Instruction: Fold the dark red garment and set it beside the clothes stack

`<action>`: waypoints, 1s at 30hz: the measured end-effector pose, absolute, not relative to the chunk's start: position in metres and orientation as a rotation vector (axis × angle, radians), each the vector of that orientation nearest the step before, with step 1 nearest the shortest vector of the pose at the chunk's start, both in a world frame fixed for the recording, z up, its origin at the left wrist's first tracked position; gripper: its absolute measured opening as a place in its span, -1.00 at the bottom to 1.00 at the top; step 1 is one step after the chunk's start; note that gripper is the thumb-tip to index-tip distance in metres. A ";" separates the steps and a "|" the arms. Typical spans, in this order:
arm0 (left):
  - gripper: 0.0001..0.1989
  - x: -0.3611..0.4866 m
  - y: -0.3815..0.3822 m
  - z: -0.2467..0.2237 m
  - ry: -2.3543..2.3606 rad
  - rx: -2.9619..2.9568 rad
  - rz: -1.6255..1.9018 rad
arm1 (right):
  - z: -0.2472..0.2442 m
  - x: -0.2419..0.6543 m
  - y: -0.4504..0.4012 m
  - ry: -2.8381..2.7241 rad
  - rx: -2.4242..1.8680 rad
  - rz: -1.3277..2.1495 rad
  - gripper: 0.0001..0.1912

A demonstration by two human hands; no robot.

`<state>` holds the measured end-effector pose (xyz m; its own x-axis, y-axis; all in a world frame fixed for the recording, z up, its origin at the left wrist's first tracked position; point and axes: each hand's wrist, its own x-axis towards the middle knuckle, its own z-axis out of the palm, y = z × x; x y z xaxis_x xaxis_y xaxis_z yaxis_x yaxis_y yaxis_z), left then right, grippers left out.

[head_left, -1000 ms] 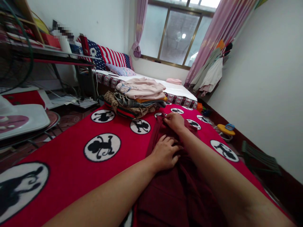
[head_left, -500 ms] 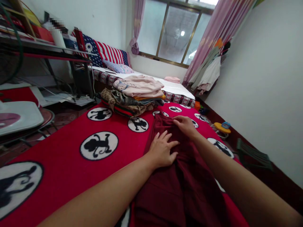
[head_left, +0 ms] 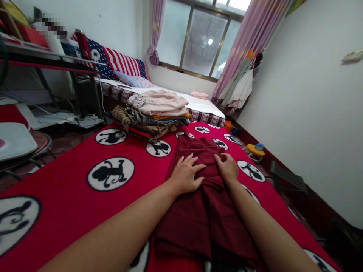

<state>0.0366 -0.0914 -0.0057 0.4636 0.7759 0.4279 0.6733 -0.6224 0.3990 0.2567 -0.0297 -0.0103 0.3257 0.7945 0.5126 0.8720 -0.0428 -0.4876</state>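
A dark maroon garment (head_left: 195, 223) lies lengthwise on the red blanket (head_left: 65, 177), which is patterned with black figures in white ovals. My left hand (head_left: 187, 175) rests on the garment's left upper part, fingers spread and holding nothing. At the garment's right edge is my right hand (head_left: 228, 168), its thumb and forefinger curled close together at the cloth; whether fabric is pinched between them is too small to tell. Creases run across the cloth between and below the hands.
Beyond the garment, a pile of folded clothes (head_left: 157, 109) has a pale pink top on it. A white-covered bed (head_left: 172, 94) stands by the window. On the left are a desk (head_left: 53, 66) and a chair (head_left: 17, 141); a yellow stool (head_left: 255, 150) is on the right.
My right hand has moved down from the garment's top to its right edge. The cloth's top right side lies spread wider. The view has shifted slightly to the right.
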 end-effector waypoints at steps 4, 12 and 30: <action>-0.54 0.036 -0.091 -0.006 1.267 2.542 0.891 | -0.011 0.257 -0.032 -1.553 -1.748 -0.182 -0.53; -0.54 0.037 -0.092 -0.004 1.268 2.551 0.884 | -0.017 0.260 -0.028 -1.685 -1.740 -0.241 -0.79; -0.63 0.035 -0.090 -0.001 1.336 2.500 1.048 | -0.008 0.280 -0.033 -1.413 -1.565 -0.287 -0.88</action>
<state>0.0352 -0.0904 -0.0008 0.3709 0.7704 0.5186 0.6875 -0.6032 0.4044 0.2795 -0.0330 -0.0083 0.2979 0.6319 0.7155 0.8612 0.1454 -0.4870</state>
